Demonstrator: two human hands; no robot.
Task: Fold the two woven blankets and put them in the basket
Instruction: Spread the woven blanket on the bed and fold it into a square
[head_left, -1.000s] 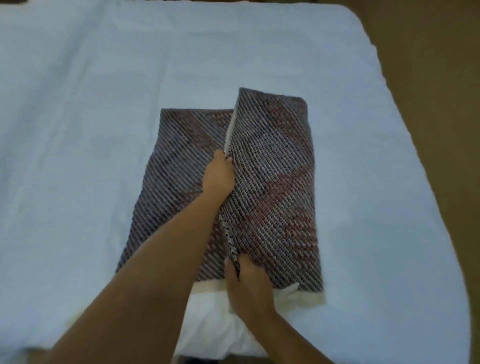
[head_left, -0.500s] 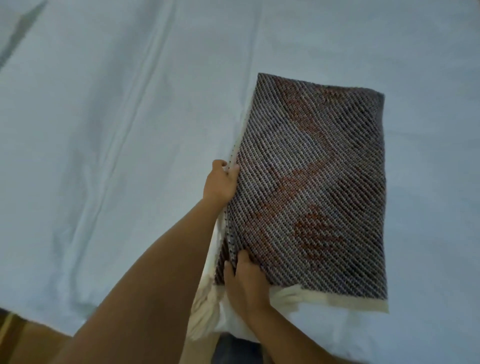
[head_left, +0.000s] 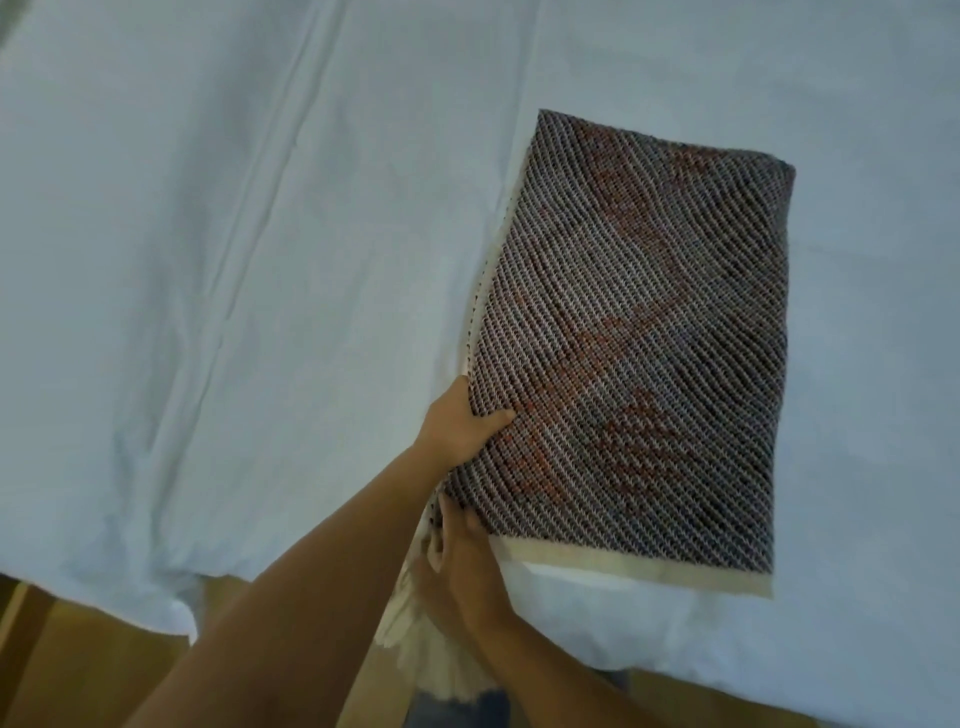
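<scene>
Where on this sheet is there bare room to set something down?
Wide bare sheet lies left of the folded blanket, and a band beyond its far edge; a narrower strip runs along its right side. It is crowded at the blanket's near-left corner, where left hand, right hand and fringe meet.

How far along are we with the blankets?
Done: one woven blanket is folded into a compact rectangle. In hand: the left hand grips its left edge, the right hand its near corner, over the white sheet. Left: getting it into the basket, then the second blanket; neither is in view.
</scene>
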